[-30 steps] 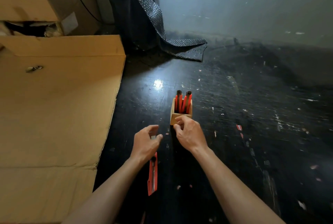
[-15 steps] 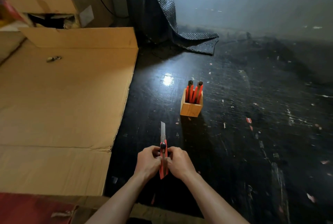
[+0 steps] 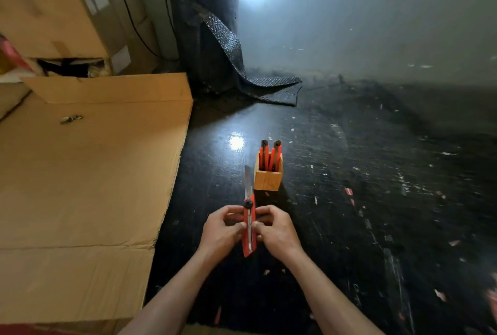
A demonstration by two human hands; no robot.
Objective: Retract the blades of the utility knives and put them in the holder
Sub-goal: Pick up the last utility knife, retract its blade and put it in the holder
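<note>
I hold a red utility knife (image 3: 249, 229) upright between both hands, above the black floor. Its steel blade sticks out of the top, past a black lock wheel. My left hand (image 3: 223, 229) grips the knife's left side and my right hand (image 3: 277, 229) grips its right side, thumbs on the front. Just beyond the blade tip stands a small wooden holder (image 3: 268, 179) with two red utility knives (image 3: 269, 156) upright in it, black ends up.
Flattened cardboard (image 3: 86, 178) covers the floor to the left, with cardboard boxes (image 3: 61, 22) behind it. A black roll of bubble wrap (image 3: 207, 33) stands at the back, its loose end trailing on the floor. The black floor (image 3: 376, 200) stretches to the right, littered with scraps.
My left hand lifted the knife off the floor and both hands drew back from the holder to grip it. The view has since tilted up; the knife stays held with its blade out.
</note>
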